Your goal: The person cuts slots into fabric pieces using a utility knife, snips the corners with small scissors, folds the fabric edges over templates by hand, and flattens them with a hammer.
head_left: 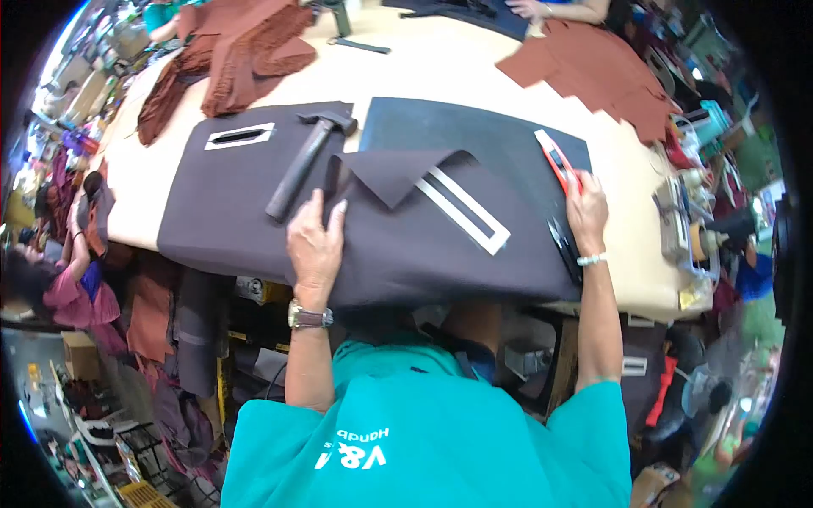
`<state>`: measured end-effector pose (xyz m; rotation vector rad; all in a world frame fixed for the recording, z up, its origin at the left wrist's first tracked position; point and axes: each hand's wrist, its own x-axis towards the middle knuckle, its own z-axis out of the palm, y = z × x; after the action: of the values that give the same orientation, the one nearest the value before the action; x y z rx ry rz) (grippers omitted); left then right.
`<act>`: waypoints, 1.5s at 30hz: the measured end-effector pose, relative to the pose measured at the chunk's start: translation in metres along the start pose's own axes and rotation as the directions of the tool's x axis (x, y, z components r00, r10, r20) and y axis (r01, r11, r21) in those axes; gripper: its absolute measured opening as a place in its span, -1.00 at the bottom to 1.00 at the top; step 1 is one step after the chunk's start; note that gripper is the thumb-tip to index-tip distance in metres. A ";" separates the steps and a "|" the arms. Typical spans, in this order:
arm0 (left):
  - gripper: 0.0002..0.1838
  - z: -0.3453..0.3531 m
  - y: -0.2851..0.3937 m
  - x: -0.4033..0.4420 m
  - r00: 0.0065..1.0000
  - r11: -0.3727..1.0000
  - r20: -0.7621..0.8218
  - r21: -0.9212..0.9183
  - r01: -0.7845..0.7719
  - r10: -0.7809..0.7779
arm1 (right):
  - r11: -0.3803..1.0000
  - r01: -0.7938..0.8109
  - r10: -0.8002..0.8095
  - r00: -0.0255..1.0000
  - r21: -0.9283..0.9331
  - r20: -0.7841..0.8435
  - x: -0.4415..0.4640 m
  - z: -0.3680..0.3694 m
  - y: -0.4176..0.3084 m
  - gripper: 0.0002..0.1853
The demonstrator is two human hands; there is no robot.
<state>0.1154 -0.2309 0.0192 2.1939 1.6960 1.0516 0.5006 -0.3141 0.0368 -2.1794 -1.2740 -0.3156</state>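
Observation:
My right hand point(586, 210) is closed on an orange-and-white cutter point(556, 161), held above the right side of a dark cutting mat point(474, 131). My left hand point(315, 241) has its thumb and index finger apart and rests at the left edge of a dark brown sheet point(398, 254). That sheet's far edge is folded over, and a white rectangular frame point(464, 212) with a slot lies on it. To the left, a hammer point(303, 161) lies on another dark sheet point(195, 203), which bears a second white frame point(240, 136). Dark slim tools point(565, 247) lie near my right wrist.
Stacks of reddish-brown pieces lie at the far left point(254, 59) and far right point(593, 72) of the pale table point(432, 78). Other people's arms show at the far edge. Another person point(80, 292) is at the left. A machine point(677, 220) stands at the right.

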 end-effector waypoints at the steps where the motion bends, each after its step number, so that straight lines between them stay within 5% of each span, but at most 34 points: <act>1: -0.61 0.002 0.002 0.000 0.998 0.990 0.000 -0.127 0.067 -0.068 | 0.999 0.043 -0.044 0.998 -0.017 -0.038 -0.002 0.000 0.002 -0.73; 3: -0.77 0.005 0.011 0.003 0.995 0.952 -0.004 -0.292 0.096 -0.101 | 0.984 0.145 -0.159 0.976 -0.101 -0.151 -0.010 -0.009 -0.005 -0.77; 4: -0.76 0.008 0.004 0.005 0.999 0.976 -0.022 -0.215 0.041 -0.046 | 0.965 0.204 -0.238 0.946 -0.167 -0.222 -0.013 -0.023 -0.014 -0.78; 9: -0.84 0.006 -0.006 0.025 0.980 0.841 0.112 -0.502 0.201 -0.167 | 1.000 -0.001 -0.003 0.984 0.021 0.175 -0.072 -0.074 -0.046 -0.76; 10: -0.84 0.000 0.001 0.033 0.909 0.447 0.324 -0.794 0.412 -0.263 | 0.992 -0.059 0.031 0.972 0.112 0.235 -0.081 -0.069 -0.040 -0.74; 13: -0.69 -0.009 0.021 0.040 0.761 -0.066 0.589 -0.801 0.596 -0.271 | 0.902 -0.283 0.141 0.907 0.325 0.398 -0.084 -0.063 -0.029 -0.65; 16: -0.56 -0.022 0.032 0.035 0.620 0.103 0.762 -0.613 0.784 -0.188 | 0.890 -0.276 0.159 0.934 0.363 0.319 -0.080 -0.064 -0.034 -0.63; 17: -0.42 -0.023 0.025 0.033 0.615 0.259 0.781 -0.576 0.776 -0.106 | 0.910 -0.252 0.146 0.937 0.329 0.316 -0.077 -0.067 -0.036 -0.62; 21: -0.35 -0.011 0.017 0.022 0.644 0.464 0.742 -0.511 0.724 -0.188 | 0.953 -0.216 0.139 0.935 0.213 0.326 -0.072 -0.066 -0.029 -0.62; 24: -0.51 -0.010 0.034 0.029 0.625 0.369 0.671 -0.506 0.780 -0.399 | 0.887 -0.335 0.192 0.893 0.319 0.406 -0.068 -0.064 -0.019 -0.66; 26: -0.64 0.008 0.035 0.031 0.633 0.086 0.699 -0.646 0.758 -0.331 | 0.837 -0.387 0.206 0.878 0.387 0.433 -0.067 -0.062 -0.010 -0.69; 29: -0.69 0.032 0.042 0.035 0.674 -0.305 0.718 -0.690 0.656 -0.174 | 0.777 -0.307 0.220 0.951 0.549 0.219 -0.067 -0.062 0.002 -0.79; 30: -0.68 0.030 0.047 0.035 0.674 -0.266 0.719 -0.692 0.672 -0.170 | 0.745 -0.264 0.228 0.964 0.613 0.137 -0.068 -0.062 0.005 -0.80; 34: -0.56 0.009 0.078 0.027 0.746 -0.022 0.646 -0.758 0.652 -0.165 | 0.527 -0.292 0.142 0.956 0.798 0.256 -0.071 -0.095 -0.080 -0.80; 38: -0.60 0.009 0.082 0.012 0.762 0.099 0.638 -0.756 0.647 -0.108 | 0.626 -0.355 -0.245 0.755 0.694 0.608 -0.074 -0.083 -0.134 -0.72; 40: -0.62 0.002 0.086 0.002 0.775 0.194 0.631 -0.756 0.625 -0.038 | 0.623 -0.165 -0.480 0.692 0.765 0.539 -0.071 -0.061 -0.149 -0.65; 41: -0.70 0.006 0.075 -0.004 0.706 0.275 0.702 -0.663 0.697 -0.096 | 0.561 -0.232 -0.523 0.646 0.795 0.557 -0.066 -0.059 -0.159 -0.61; 42: -0.72 -0.002 0.074 -0.005 0.694 0.300 0.718 -0.674 0.675 0.054 | 0.440 -0.174 -0.589 0.685 0.881 0.429 -0.065 -0.039 -0.161 -0.55; 44: -0.69 -0.012 0.080 -0.012 0.645 0.475 0.761 -0.594 0.649 0.068 | 0.497 -0.336 -0.515 0.627 0.800 0.584 -0.039 -0.048 -0.174 -0.47; 45: -0.65 -0.020 0.087 -0.012 0.661 0.376 0.722 -0.682 0.628 0.206 | 0.549 -0.373 -0.447 0.625 0.748 0.640 -0.029 -0.040 -0.172 -0.44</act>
<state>0.1692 -0.2763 0.0751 1.2055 0.6580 0.5933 0.3422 -0.2949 0.1184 -1.3326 -1.4394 1.2189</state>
